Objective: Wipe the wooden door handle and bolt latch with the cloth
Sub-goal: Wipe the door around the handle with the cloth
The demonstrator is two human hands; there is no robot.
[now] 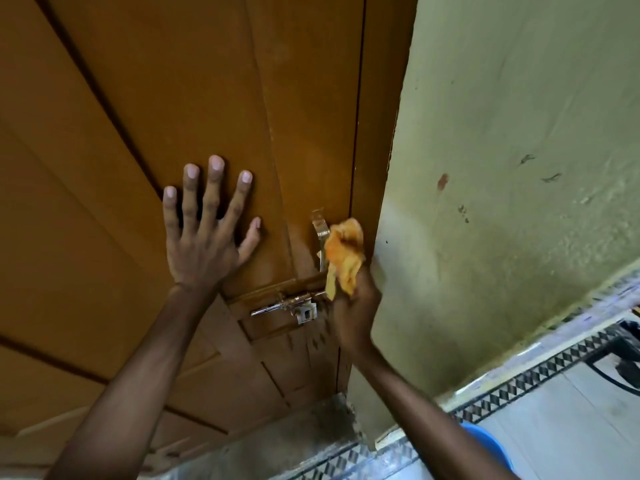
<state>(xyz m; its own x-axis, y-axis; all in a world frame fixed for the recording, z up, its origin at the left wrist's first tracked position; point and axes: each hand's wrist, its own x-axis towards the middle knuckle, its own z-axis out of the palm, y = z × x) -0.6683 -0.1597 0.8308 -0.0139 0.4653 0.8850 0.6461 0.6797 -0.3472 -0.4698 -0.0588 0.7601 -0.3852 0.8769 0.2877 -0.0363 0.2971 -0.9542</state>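
A brown wooden door (194, 98) fills the left and middle of the view. Near its right edge a metal handle (320, 233) stands upright, and below it a metal bolt latch (287, 304) lies across the door. My right hand (353, 306) grips a bunched orange cloth (344, 254) and presses it against the handle's right side, hiding part of the handle. My left hand (207, 230) lies flat on the door, fingers spread, to the left of the handle and above the latch.
A pale green plastered wall (512, 168) adjoins the door frame on the right. Below it runs a patterned tile border (519, 386) on a light tiled floor. A blue tub rim (485, 441) shows behind my right forearm. A concrete threshold (294, 431) lies under the door.
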